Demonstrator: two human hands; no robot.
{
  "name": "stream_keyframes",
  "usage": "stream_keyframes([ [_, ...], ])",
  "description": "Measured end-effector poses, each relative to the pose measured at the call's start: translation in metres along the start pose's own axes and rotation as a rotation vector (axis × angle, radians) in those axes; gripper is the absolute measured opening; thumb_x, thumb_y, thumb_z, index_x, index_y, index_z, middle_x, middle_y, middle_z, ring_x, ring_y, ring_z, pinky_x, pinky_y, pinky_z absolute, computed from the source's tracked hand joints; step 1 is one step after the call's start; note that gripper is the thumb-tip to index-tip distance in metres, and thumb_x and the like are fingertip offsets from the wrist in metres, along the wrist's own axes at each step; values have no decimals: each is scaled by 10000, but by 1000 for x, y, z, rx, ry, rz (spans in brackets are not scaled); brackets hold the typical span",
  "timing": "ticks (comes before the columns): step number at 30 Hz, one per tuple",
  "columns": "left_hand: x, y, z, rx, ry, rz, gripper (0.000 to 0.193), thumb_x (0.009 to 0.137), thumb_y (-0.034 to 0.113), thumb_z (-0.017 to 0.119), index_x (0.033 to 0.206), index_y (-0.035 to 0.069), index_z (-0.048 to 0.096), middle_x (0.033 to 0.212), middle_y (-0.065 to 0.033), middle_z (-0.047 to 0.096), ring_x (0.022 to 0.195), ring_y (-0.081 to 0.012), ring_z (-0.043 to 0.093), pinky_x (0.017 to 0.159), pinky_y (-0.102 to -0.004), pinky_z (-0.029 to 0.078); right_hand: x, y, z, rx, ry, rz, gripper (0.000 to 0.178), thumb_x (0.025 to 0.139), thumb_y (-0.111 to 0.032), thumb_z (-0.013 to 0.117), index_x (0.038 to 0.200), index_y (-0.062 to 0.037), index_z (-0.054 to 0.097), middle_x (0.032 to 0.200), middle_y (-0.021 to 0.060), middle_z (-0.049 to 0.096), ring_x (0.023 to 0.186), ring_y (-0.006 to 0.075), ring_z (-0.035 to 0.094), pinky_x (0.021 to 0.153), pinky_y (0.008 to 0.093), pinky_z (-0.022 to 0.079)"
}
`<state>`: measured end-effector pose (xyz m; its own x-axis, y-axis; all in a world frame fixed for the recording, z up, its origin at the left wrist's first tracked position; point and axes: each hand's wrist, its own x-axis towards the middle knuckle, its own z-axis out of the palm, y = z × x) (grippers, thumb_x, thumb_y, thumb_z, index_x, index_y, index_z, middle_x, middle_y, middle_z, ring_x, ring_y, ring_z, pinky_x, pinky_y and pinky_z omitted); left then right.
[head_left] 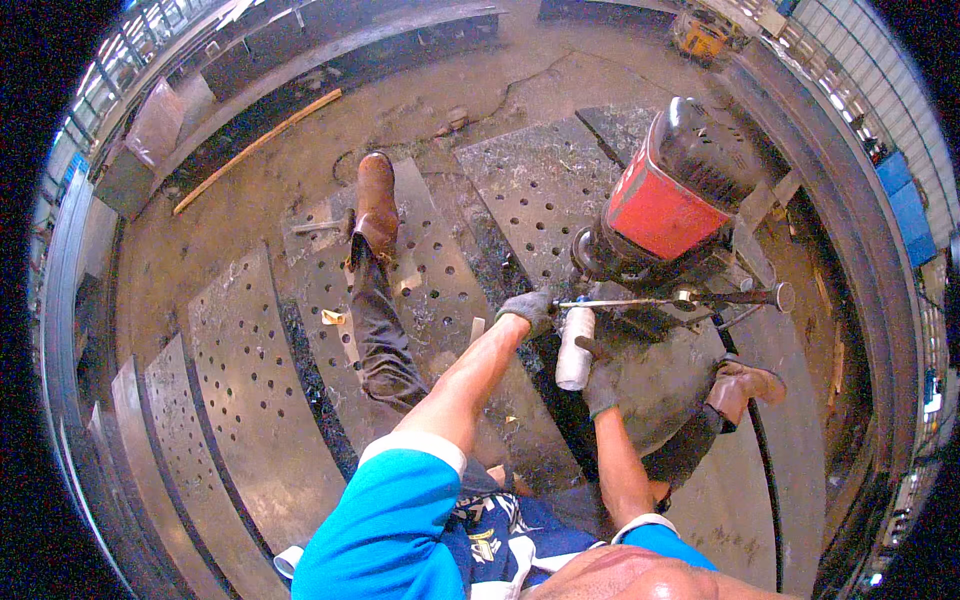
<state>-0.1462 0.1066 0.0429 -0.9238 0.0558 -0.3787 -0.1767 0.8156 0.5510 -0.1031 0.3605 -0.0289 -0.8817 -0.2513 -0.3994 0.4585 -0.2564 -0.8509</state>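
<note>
A large red and black drilling machine [665, 205], which looks like a magnetic drill, stands on a steel plate right of centre. Its long feed lever [640, 302] runs sideways across its near side. My left hand [528, 310], in a grey glove, is closed at the lever's left end. A white plastic bottle [574, 352] is tilted upward just below the lever. My gloved right hand [601, 385] is closed around the bottle's right side, with a finger showing across it. The drill bit and the spot beneath it are hidden from me.
Steel plates with rows of drilled holes [245, 340] lie side by side on the dirt floor, with dark gaps between. A black cable [765, 470] runs along the right. A wooden strip [258, 150] lies far left; steel beams [850, 190] border the right. My boots [376, 195] rest around the work.
</note>
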Motion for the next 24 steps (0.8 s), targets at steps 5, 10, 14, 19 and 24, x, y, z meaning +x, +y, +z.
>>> stream_keyframes([
  [5, 11, -2, 7, -17, 86, 48, 406, 908, 284, 656, 1238, 66, 568, 1184, -250, 708, 1114, -433, 684, 907, -511, 546, 29, 16, -32, -250, 8, -192, 336, 1014, -215, 487, 1072, -73, 786, 1194, 97, 738, 1088, 230, 681, 989, 381, 534],
  [10, 12, -16, 13, -56, 106, 13, 403, 917, 296, 642, 1239, 71, 553, 1172, -258, 710, 1100, -443, 687, 906, -520, 542, 10, 12, 0, -247, -11, -210, 331, 1024, -209, 487, 1112, -62, 770, 1192, 96, 736, 1094, 234, 680, 963, 380, 554],
  [14, 2, -33, 17, -10, 56, -19, 397, 934, 313, 619, 1242, 72, 550, 1172, -267, 708, 1093, -445, 689, 902, -528, 538, -12, -7, 42, -68, 6, -30, 253, 873, -289, 733, 1054, -120, 784, 987, 76, 723, 807, 225, 681, 749, 381, 599],
  [19, 11, -13, 14, -78, 80, 20, 383, 942, 327, 611, 1215, 64, 560, 1166, -280, 706, 1088, -440, 694, 894, -531, 538, 10, 7, -4, -3, -47, -22, 349, 1028, -252, 503, 1136, -40, 758, 1168, 99, 734, 1064, 242, 685, 961, 385, 561],
  [24, 30, -12, 31, -78, 49, 39, 370, 952, 324, 604, 1223, 75, 574, 1174, -267, 709, 1095, -436, 693, 892, -529, 541, 4, -3, -9, -103, 14, -125, 348, 1023, -251, 511, 1074, -37, 781, 1149, 88, 742, 1064, 229, 684, 954, 375, 558],
])
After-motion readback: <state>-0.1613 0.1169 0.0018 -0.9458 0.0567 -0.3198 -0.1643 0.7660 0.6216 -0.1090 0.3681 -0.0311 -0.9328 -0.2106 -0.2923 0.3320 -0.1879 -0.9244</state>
